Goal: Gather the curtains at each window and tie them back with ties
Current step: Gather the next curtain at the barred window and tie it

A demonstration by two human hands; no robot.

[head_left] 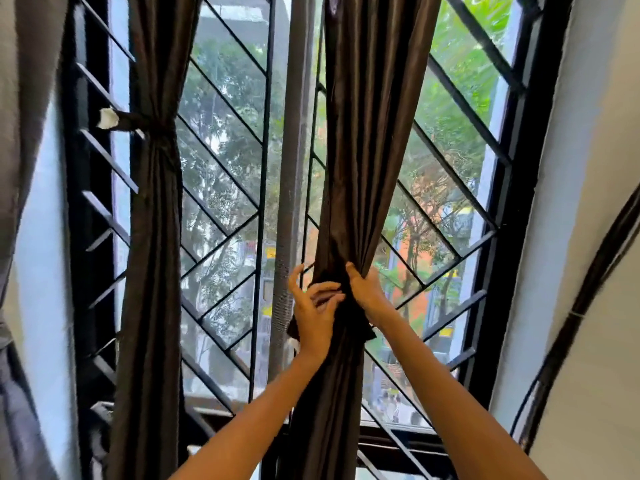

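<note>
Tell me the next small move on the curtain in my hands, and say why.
Probably draw the tie snug around the right curtain. The right hand grips the gathered folds and the left hand works at them, but no finished knot shows, while the left curtain is already tied.

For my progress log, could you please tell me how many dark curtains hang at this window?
2: the left curtain, already tied back, and the right curtain, bunched in both hands. Others may hang outside the view.
</note>
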